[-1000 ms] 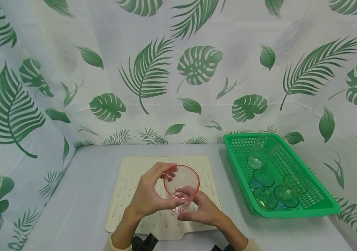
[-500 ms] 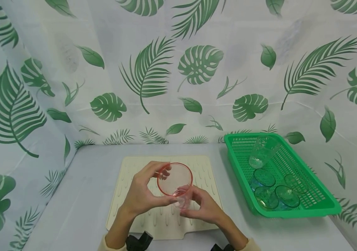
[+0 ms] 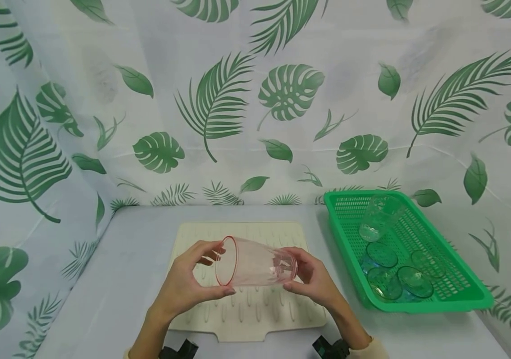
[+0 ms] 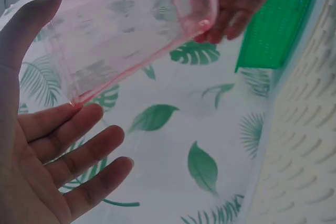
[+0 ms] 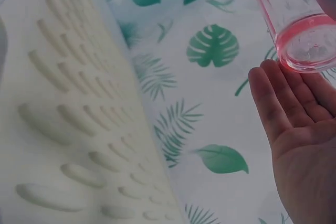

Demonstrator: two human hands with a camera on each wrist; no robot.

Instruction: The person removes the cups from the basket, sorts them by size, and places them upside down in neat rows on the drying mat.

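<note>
A clear pink drinking glass (image 3: 257,262) lies sideways in the air above the cream draining mat (image 3: 242,316), its red-tinted rim to the left and its thick base to the right. My left hand (image 3: 188,279) holds it at the rim between thumb and fingertips, with the lower fingers spread away from it in the left wrist view. At the other end, my right hand (image 3: 316,276) pinches the base between thumb and fingers. The right wrist view shows the base of the glass (image 5: 310,45) against those fingertips. The inside of the glass looks bare through its wall.
To the right stands a green plastic basket (image 3: 421,305). In it are several glasses: a clear tumbler (image 3: 379,219) tilted at the back and blue and greenish ones (image 3: 414,283) nearer the front. A leaf-patterned sheet (image 3: 237,99) hangs behind and at the sides of the white table (image 3: 116,279).
The pink glass has turned from rim-up, tilted toward me, to lying sideways with its rim to the left. My left hand moved left and my right hand moved right, both keeping hold.
</note>
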